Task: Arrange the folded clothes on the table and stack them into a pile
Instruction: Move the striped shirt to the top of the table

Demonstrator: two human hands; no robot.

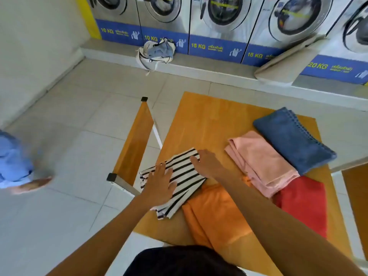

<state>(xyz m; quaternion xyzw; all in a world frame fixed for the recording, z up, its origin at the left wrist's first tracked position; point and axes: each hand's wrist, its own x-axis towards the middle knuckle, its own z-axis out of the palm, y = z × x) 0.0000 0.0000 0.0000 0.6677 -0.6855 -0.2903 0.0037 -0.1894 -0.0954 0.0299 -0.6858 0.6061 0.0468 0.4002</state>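
Wooden and orange-toned, the table [209, 120] carried five folded pieces: your striped shirt [185, 172] lay at its near left edge, partly over the orange cloth [215, 216], with the pink cloth [258, 162] overlapping the red cloth [304, 204] and touching the blue jeans [290, 138] at the far right. Your left hand [159, 186] lay flat on the striped shirt with fingers spread and straight, gripping nothing, and your right hand [207, 162] rested on the same shirt's far end, fingers extended, likewise grasping nothing. A bench [133, 144] stood just beside the table, a bag [157, 52] sat on the ledge below the washing machines [223, 14], and a blurred person in blue [14, 162] stood at the left.
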